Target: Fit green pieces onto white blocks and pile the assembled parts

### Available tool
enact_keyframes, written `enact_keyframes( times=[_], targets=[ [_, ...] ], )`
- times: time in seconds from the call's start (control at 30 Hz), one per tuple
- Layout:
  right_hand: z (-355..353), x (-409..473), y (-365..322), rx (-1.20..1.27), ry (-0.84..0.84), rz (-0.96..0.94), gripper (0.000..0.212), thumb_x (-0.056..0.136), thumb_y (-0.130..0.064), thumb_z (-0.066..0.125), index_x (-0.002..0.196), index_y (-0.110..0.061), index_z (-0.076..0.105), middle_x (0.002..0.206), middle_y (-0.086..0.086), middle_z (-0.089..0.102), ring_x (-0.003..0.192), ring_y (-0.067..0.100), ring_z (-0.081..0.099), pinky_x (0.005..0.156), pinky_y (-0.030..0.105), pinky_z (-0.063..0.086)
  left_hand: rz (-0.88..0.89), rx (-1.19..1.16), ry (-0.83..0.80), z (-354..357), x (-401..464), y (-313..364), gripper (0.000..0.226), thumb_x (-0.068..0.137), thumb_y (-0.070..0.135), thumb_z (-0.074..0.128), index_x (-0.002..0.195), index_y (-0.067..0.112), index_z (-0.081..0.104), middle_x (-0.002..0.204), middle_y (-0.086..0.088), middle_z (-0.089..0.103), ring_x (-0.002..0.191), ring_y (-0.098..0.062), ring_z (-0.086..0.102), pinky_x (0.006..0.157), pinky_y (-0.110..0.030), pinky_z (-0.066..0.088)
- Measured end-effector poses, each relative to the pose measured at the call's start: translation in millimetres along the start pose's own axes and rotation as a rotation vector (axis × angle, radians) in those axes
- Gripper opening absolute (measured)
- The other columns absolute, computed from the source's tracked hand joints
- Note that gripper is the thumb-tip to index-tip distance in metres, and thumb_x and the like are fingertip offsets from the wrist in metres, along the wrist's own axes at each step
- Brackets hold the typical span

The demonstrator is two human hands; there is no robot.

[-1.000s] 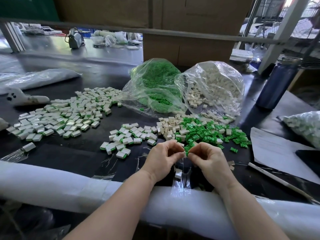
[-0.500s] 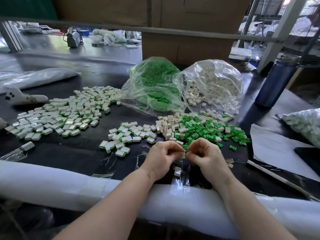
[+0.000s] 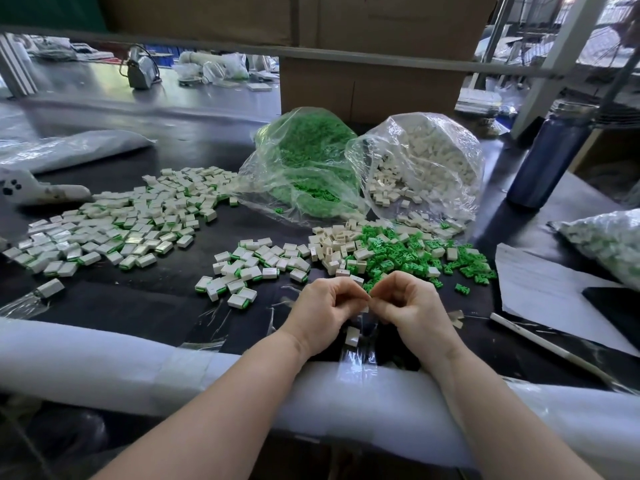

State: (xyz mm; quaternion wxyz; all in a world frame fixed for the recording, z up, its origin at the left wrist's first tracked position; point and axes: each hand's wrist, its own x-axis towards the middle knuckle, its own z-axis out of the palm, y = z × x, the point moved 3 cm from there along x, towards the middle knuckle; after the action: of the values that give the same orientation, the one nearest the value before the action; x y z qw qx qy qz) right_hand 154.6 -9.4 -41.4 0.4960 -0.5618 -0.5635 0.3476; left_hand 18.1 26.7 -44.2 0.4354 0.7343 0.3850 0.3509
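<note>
My left hand (image 3: 325, 310) and my right hand (image 3: 408, 306) meet fingertip to fingertip above the table's near edge, fingers curled, pinching a small part that is almost wholly hidden between them. Just beyond the hands lie loose green pieces (image 3: 415, 254) and loose white blocks (image 3: 332, 244). A small heap of assembled parts (image 3: 249, 268) sits left of the hands, and a large spread of assembled parts (image 3: 114, 223) lies farther left. One white block (image 3: 352, 336) lies below the hands.
An open bag of green pieces (image 3: 311, 168) and an open bag of white blocks (image 3: 426, 164) stand behind. A blue bottle (image 3: 550, 154), white paper (image 3: 540, 289), a white stick (image 3: 554, 351) and another filled bag (image 3: 609, 240) are at the right. White foam padding (image 3: 104, 355) covers the near edge.
Both hands stay together at the same spot; the fingers have curled tighter and the knuckles have risen slightly around the part.
</note>
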Motion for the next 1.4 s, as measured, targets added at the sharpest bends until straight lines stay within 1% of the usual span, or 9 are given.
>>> enact_keyframes(
  times=[0.07,0.2,0.3,0.4,0.67,0.77,0.93,1.2,1.4],
  targets=[
    [-1.1,0.9,0.8,0.033,0.028,0.005,0.020,0.076,0.004,0.070,0.073,-0.013,0.062,0.065,-0.003,0.064,0.059,0.004,0.058,0.058,0.016,0.046,0.007,-0.005,0.012,0.0,1.0,-0.5,0.009,0.082,0.007,0.068,0.088,0.013,0.069,0.084,-0.004,0.069,0.080,-0.017,0.064,0.082,-0.028,0.053],
    [-2.5,1.4,3.9,0.073,0.051,0.030,0.015,0.079,0.001,0.069,0.074,-0.013,0.065,0.062,-0.002,0.066,0.057,0.005,0.061,0.054,0.016,0.047,0.009,0.005,0.012,0.9,1.0,-3.1,0.019,0.077,0.006,0.072,0.090,0.018,0.066,0.080,0.004,0.067,0.074,-0.006,0.063,0.077,-0.020,0.053],
    [-3.7,0.3,4.3,0.149,0.064,0.043,0.011,0.083,-0.003,0.066,0.076,-0.011,0.067,0.061,0.000,0.068,0.055,0.006,0.063,0.053,0.015,0.048,0.000,0.029,0.016,2.2,1.3,-4.9,0.011,0.084,0.013,0.067,0.095,0.014,0.063,0.088,-0.006,0.069,0.083,-0.020,0.066,0.084,-0.033,0.053],
    [-5.7,-0.3,4.4,0.144,0.064,0.038,0.012,0.084,-0.008,0.066,0.076,-0.016,0.069,0.065,0.003,0.070,0.059,0.010,0.064,0.056,0.018,0.051,-0.021,-0.005,0.037,1.2,1.4,-5.4,0.010,0.089,0.018,0.061,0.097,0.013,0.064,0.088,-0.008,0.069,0.084,-0.022,0.066,0.086,-0.038,0.052],
    [-1.9,0.5,6.2,0.073,0.062,0.072,0.018,0.085,-0.004,0.064,0.070,-0.014,0.065,0.057,-0.003,0.064,0.053,0.003,0.057,0.053,0.016,0.048,-0.040,0.020,0.050,-3.2,3.4,-6.6,0.010,0.083,0.019,0.067,0.093,0.017,0.070,0.084,0.009,0.068,0.081,-0.002,0.063,0.077,-0.008,0.046],
    [-0.5,-0.2,4.5,0.010,0.039,0.069,0.021,0.087,-0.005,0.063,0.068,-0.015,0.063,0.056,-0.004,0.061,0.052,0.003,0.053,0.053,0.017,0.046,-0.042,0.035,0.044,-3.2,3.5,-7.3,0.011,0.083,0.017,0.068,0.093,0.014,0.071,0.078,0.017,0.064,0.073,0.008,0.059,0.072,-0.004,0.043],
    [0.0,-0.7,3.3,-0.104,0.012,0.077,0.020,0.087,-0.009,0.063,0.069,-0.015,0.062,0.061,0.001,0.059,0.055,0.008,0.050,0.058,0.024,0.047,-0.034,0.087,0.030,-2.9,3.4,-8.0,0.015,0.084,0.018,0.067,0.096,0.012,0.071,0.081,0.015,0.063,0.078,0.003,0.059,0.074,-0.005,0.043],
    [-0.2,-0.7,3.0,-0.162,-0.009,0.093,0.017,0.088,-0.010,0.062,0.072,-0.014,0.061,0.068,0.009,0.064,0.059,0.012,0.052,0.065,0.033,0.049,0.018,0.154,0.019,-1.8,2.3,-3.0,0.016,0.085,0.016,0.065,0.097,0.009,0.073,0.079,0.009,0.058,0.078,-0.008,0.056,0.078,-0.018,0.045],
    [0.3,-0.3,3.8,-0.159,-0.004,0.085,0.020,0.088,-0.010,0.062,0.069,-0.017,0.060,0.064,0.004,0.061,0.057,0.011,0.051,0.062,0.030,0.048,0.028,0.168,0.029,-1.2,2.4,-1.9,0.018,0.085,0.017,0.065,0.099,0.008,0.072,0.078,0.009,0.057,0.077,-0.010,0.057,0.077,-0.019,0.046]
  ],
)
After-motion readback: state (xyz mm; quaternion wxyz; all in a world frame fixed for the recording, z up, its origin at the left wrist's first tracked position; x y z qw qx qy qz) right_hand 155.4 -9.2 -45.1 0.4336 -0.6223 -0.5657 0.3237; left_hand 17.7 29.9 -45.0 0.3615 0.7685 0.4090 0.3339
